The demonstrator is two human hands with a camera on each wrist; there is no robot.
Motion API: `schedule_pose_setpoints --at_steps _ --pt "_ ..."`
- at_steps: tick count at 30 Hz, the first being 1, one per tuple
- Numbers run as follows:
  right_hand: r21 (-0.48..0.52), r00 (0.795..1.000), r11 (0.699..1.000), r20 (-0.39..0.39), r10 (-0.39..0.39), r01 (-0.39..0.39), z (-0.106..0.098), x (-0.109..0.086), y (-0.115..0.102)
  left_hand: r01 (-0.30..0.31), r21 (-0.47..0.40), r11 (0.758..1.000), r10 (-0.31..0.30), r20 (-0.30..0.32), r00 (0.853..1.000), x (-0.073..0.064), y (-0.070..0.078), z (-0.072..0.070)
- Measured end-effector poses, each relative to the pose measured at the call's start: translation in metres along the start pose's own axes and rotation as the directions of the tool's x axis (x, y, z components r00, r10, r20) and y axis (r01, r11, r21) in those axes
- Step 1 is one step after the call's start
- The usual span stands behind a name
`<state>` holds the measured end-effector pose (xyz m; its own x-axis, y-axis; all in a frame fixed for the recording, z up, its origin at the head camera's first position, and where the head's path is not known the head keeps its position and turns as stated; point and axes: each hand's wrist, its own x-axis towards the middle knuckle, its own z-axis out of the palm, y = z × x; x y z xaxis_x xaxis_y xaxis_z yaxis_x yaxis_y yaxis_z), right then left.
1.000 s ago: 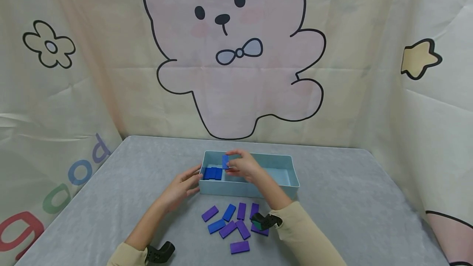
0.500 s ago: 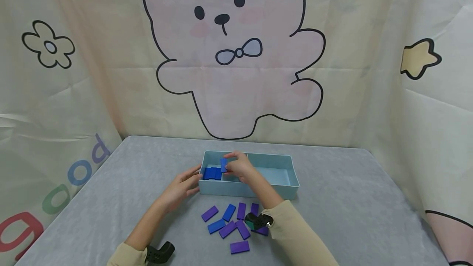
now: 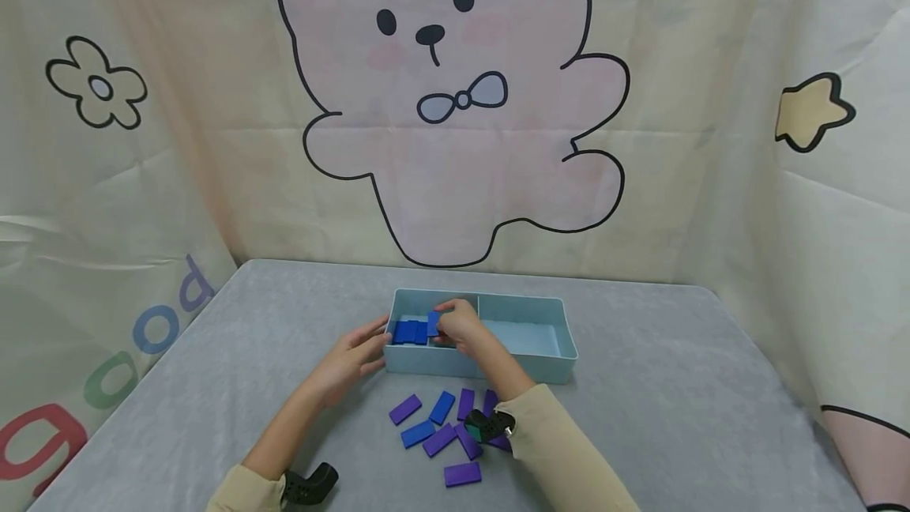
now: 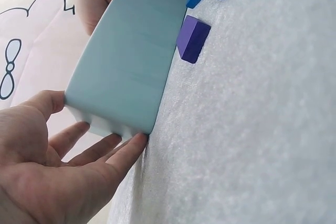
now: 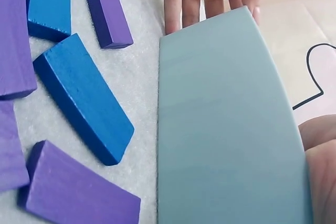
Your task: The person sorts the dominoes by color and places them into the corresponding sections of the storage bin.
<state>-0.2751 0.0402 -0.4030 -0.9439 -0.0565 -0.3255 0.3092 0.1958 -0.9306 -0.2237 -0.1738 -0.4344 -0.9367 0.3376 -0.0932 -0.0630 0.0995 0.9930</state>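
Note:
A long light-blue box with a divider stands on the table. My right hand is inside its left compartment, pinching an upright blue block by its right side. Just left of that block, a row of blue blocks stands along the front wall. My left hand rests its spread, extended fingertips on the box's left end. The left wrist view shows fingertips against that end wall. From the right wrist camera, the box wall hides most of the right hand and its block.
In front of the box lie loose purple blocks and two blue blocks, scattered on the grey cloth. Some of them are partly covered by the right wrist camera. The box's right compartment shows its bare floor.
My right hand has lowered the blue block into the left compartment, bringing it beside the row of blue blocks. The left hand has stayed at the box's end.

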Motion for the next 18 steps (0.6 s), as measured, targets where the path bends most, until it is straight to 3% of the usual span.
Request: schedule_pose_setpoints --at_steps 18 --pt "-0.107 0.996 0.993 -0.078 0.032 -0.040 0.0048 0.0036 -0.0026 -0.003 0.007 1.000 0.003 -0.007 1.000 0.0014 0.0005 0.0017"
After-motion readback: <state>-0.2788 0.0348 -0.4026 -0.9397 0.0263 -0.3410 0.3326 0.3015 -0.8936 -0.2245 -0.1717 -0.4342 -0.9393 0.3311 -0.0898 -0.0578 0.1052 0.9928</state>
